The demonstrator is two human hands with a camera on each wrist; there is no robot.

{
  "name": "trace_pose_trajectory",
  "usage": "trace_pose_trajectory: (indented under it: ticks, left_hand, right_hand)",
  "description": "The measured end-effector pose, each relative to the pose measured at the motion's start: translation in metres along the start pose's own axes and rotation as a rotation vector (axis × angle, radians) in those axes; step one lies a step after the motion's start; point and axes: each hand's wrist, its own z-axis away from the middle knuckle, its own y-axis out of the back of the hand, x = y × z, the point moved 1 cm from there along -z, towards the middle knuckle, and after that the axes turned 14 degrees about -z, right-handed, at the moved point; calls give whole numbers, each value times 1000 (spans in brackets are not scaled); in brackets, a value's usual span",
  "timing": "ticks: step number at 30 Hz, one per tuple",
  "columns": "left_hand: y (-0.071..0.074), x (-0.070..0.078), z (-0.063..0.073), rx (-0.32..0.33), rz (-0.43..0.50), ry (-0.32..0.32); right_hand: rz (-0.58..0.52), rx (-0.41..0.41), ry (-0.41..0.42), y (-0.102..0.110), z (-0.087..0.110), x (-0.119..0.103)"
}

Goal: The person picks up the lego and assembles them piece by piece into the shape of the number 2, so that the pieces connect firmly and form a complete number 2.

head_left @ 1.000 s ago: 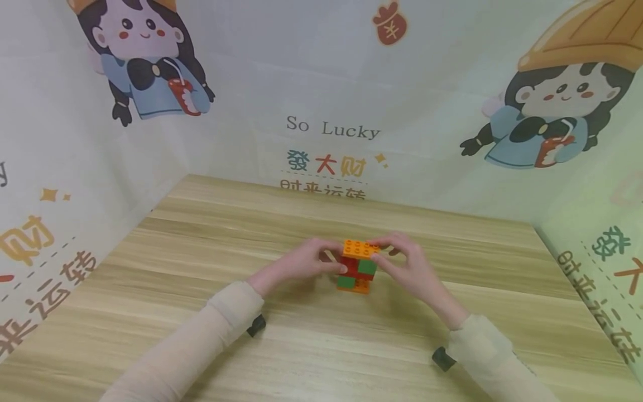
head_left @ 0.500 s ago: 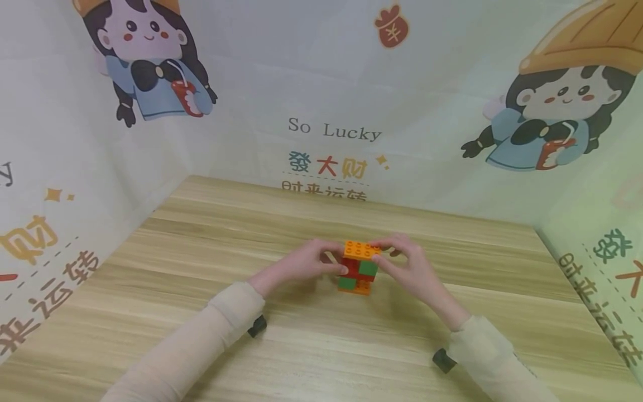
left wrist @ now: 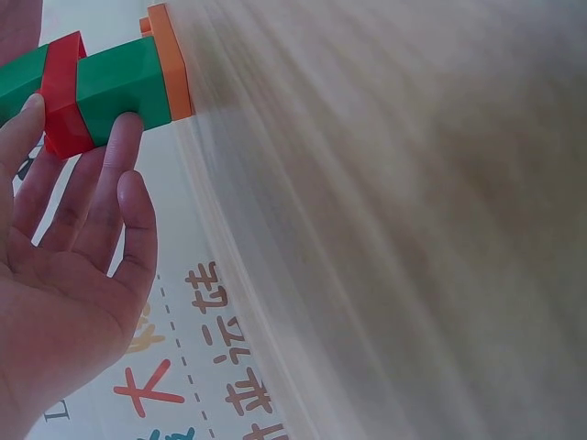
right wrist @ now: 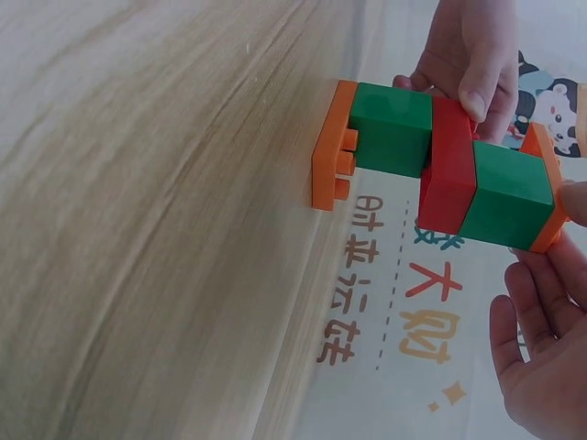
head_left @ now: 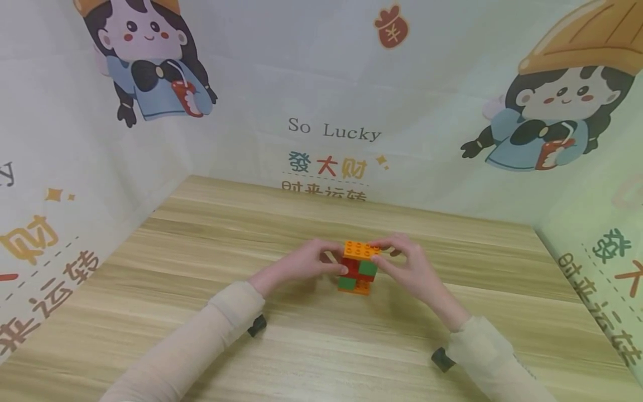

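Note:
A toy brick tower stands on the table. From the bottom up it has an orange plate [right wrist: 326,156], a green block [right wrist: 393,128], a red block [right wrist: 449,170], another green block [right wrist: 507,194] and a studded orange plate [head_left: 358,249] on top. The green blocks sit at opposite ends of the red one. My left hand [head_left: 303,261] pinches the red block from the left, thumb in front; its lower fingers spread below in the left wrist view. From the right, my right hand [head_left: 411,265] holds the end of the top plate between thumb and fingers.
The wood-grain table [head_left: 251,218] is enclosed at back and sides by a pale printed cloth [head_left: 281,72]. Small black devices [head_left: 257,325] hang under both sleeve cuffs. The bottom plate rests right on the table surface in the right wrist view.
Both hands keep their hold on the tower and hardly move. The whole head view shifts slightly between the first frame and the later ones.

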Motion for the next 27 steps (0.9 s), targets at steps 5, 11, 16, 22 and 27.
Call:
trace_pose_trajectory:
  ticks: [5,11,16,22,27]
  left_hand:
    - [0,-1,0,-4,3,-5]
    - [0,-2,-1,-16,35,-22]
    - [1,-3,-3,-15,34,-32]
    - [2,-2,-6,-5,19,-31]
    - [3,-2,-10,1,-3,-26]
  right_hand:
    - [4,2,0,0,1,0]
    - [3,1,-23,0,-1,-2]
    - [3,2,-45,1,-4,-3]
    - [13,20,-58,1,-10,-1]
    - [21,20,-45,-1,-13,3]
